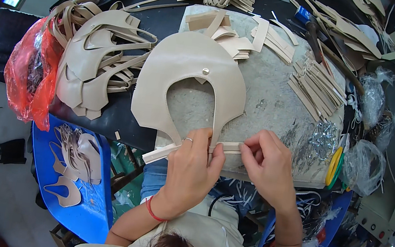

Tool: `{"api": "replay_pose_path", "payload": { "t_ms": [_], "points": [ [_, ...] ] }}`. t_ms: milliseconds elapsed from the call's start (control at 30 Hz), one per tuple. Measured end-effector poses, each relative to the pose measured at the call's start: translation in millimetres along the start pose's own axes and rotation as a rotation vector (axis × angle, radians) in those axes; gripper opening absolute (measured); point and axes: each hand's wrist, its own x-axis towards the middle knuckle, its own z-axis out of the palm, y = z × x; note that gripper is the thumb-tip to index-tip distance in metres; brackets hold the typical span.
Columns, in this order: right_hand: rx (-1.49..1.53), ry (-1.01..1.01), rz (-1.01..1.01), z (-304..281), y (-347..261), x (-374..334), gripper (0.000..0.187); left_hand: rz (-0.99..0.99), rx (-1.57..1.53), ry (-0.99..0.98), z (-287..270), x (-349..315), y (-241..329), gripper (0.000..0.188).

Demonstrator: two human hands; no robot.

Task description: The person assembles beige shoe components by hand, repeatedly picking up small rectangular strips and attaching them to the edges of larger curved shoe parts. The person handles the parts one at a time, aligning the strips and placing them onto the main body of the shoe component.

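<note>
A beige leather bag panel (pixel 191 56) with a horseshoe-shaped cutout and a round metal snap lies before me, its narrow ends toward me. My left hand (pixel 192 160) is closed over those ends, pressing the right one between thumb and fingers. A narrow beige leather strip (pixel 159 153) passes crosswise under this hand, its left end sticking out past the panel. At the strip's right end, my right hand (pixel 268 167) pinches with thumb and fingertips. What lies under my left fingers is hidden.
Stacked bag panels (pixel 90 56) lie on the left beside a red plastic bag (pixel 30 78). Leather strips (pixel 317 89), metal hardware (pixel 323 139) and yellow-handled scissors (pixel 334 162) lie on the right of the grey work board (pixel 267 117). A blue chair (pixel 68 211) holds more pieces.
</note>
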Motion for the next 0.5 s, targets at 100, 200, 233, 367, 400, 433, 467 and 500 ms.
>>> {"api": "replay_pose_path", "payload": {
  "t_ms": [100, 200, 233, 367, 400, 433, 467, 500],
  "points": [
    [-0.170, -0.069, 0.093, -27, -1, 12, 0.028, -0.043, -0.052, -0.074, -4, 1, -1, 0.022],
    [-0.061, -0.084, 0.021, -39, -2, 13, 0.037, -0.045, -0.472, -0.074, -17, -5, -9, 0.021],
    [0.017, -0.113, -0.077, -37, -6, 10, 0.039, -0.040, -0.504, -0.065, -22, -11, -11, 0.021],
    [0.184, -0.345, -0.306, -17, -28, 13, 0.040, 0.046, -0.513, -0.040, -40, -32, -21, 0.022],
    [0.231, -0.407, -0.328, -10, -34, 14, 0.038, 0.084, -0.485, -0.039, -44, -36, -24, 0.023],
    [0.239, -0.445, -0.367, -3, -36, 15, 0.031, 0.100, -0.449, -0.029, -47, -40, -27, 0.023],
    [0.255, -0.466, -0.401, 2, -38, 15, 0.029, 0.110, -0.454, 0.015, -50, -42, -28, 0.023],
    [0.271, -0.487, -0.435, 6, -41, 14, 0.027, 0.121, -0.460, 0.057, -52, -43, -27, 0.023]
  ]
}}
